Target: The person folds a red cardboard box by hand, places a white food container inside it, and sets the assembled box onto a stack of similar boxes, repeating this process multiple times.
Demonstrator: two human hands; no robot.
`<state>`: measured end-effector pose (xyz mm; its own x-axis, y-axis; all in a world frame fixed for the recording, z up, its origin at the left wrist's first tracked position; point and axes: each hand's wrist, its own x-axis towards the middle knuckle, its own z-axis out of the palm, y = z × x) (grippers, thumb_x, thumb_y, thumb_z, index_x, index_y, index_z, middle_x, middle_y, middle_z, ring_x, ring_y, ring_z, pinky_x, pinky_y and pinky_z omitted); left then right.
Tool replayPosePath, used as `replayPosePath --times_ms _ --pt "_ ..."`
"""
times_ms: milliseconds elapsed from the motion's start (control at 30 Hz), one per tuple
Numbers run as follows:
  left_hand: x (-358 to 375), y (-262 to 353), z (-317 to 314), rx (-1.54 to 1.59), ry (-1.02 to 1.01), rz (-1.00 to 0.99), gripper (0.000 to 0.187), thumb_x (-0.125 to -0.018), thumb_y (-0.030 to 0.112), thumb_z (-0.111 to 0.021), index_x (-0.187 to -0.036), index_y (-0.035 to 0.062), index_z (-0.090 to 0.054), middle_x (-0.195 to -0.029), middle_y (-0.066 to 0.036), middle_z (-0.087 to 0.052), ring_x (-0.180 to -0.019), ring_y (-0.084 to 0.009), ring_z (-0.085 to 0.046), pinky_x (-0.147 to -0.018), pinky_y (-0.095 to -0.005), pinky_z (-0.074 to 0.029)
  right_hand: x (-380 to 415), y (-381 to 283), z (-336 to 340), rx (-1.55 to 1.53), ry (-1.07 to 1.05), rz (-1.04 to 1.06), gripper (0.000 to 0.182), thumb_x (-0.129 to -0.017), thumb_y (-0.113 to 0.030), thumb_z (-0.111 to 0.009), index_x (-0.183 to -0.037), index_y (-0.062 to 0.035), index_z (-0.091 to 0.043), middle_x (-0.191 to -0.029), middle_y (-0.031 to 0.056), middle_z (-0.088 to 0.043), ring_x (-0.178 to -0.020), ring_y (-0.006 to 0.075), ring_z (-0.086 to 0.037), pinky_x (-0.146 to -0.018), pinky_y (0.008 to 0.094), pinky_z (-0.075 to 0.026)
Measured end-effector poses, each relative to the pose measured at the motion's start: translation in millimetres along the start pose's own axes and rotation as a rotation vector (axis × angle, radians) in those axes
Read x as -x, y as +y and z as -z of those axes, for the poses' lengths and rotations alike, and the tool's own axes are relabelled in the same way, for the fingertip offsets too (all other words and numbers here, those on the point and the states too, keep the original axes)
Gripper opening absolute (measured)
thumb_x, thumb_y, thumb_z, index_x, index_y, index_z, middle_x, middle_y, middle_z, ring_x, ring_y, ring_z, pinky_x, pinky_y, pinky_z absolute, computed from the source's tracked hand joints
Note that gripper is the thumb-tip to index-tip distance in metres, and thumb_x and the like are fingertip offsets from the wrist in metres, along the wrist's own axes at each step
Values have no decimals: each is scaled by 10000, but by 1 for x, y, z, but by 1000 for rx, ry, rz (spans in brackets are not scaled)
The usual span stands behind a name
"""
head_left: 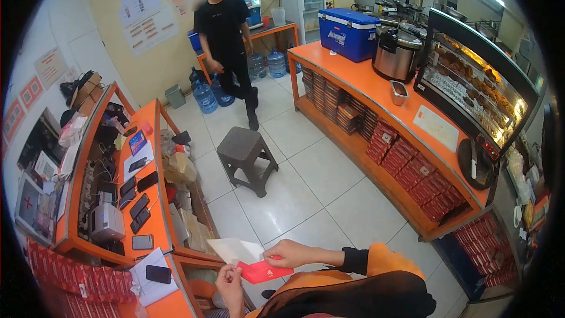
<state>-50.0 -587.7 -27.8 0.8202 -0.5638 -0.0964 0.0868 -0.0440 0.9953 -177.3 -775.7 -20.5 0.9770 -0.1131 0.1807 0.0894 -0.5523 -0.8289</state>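
Observation:
Low in the view, both my hands are closed on a folding carton, red outside, with a white inner flap (238, 251) standing up on its far side. My left hand (229, 285) pinches the left end of the carton's red panel (259, 272). Fingers of my right hand (288, 253) are curled over its upper right edge. A small light mark shows on the red panel. The carton is held in the air in front of my body, over the tiled floor. Part of its underside is hidden.
An orange desk on the left bears several phones (142, 241) and a white printer (106, 222). A dark stool (247, 158) stands mid-floor. A person (226, 35) walks beyond it. On the right, an orange counter (353, 85) holds a blue cooler (348, 34) above stacked red cartons.

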Motion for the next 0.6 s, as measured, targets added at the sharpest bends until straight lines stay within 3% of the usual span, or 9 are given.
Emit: replayPosePath --times_ms 100,200,333,433,533,567,600 --pt "1 2 -11 -291 55 -75 61 -790 -5 -658 -825 16 -613 -529 44 -465 -491 -10 -390 -439 -182 -272 -3 -3 1 119 9 -52 178 -813 -225 -536 -728 -72 -573 -598 162 -560 -561 343 -564 -525 408 -432" --pt "6 23 -13 -367 -175 -109 64 -775 2 -675 -808 2 -620 -511 49 -451 -493 -4 -381 -443 -185 -276 -7 -7 -5 146 -9 -44 173 -805 -238 -544 -734 -85 -583 -607 160 -568 -573 344 -573 -525 419 -435" --pt "8 9 0 -281 -150 -83 172 -752 -16 -689 -878 -28 -574 -575 29 -491 -529 -3 -399 -462 -187 -301 -18 1 -15 111 -86 58 163 -783 -248 -576 -793 -85 -585 -633 151 -582 -579 345 -581 -539 433 -447" --pt "10 -5 1 -328 72 -97 267 -777 53 -672 -987 -28 -529 -642 -73 -575 -543 -125 -539 -485 -274 -393 -26 -7 -30 147 -159 158 207 -761 -237 -608 -870 -67 -563 -646 147 -589 -584 346 -587 -544 434 -458" --pt "5 10 5 -849 292 -326 350 -814 163 -626 -1055 -42 -478 -721 -202 -615 -648 -341 -618 -565 -408 -449 -31 -9 -65 222 -239 219 282 -761 -190 -619 -970 -34 -511 -645 148 -587 -587 350 -587 -522 433 -460" --pt "2 16 9 -871 303 -140 295 -851 194 -551 -993 -60 -508 -767 -276 -603 -754 -446 -596 -642 -470 -452 -33 -9 -81 238 -236 226 281 -767 -181 -613 -979 -31 -505 -644 148 -586 -581 353 -585 -508 434 -455" --pt "0 16 23 -946 281 -79 273 -854 184 -544 -976 -59 -518 -769 -280 -600 -750 -438 -599 -638 -467 -453 -36 -11 -97 254 -234 233 281 -774 -173 -608 -988 -28 -500 -642 148 -586 -575 355 -583 -495 434 -450"
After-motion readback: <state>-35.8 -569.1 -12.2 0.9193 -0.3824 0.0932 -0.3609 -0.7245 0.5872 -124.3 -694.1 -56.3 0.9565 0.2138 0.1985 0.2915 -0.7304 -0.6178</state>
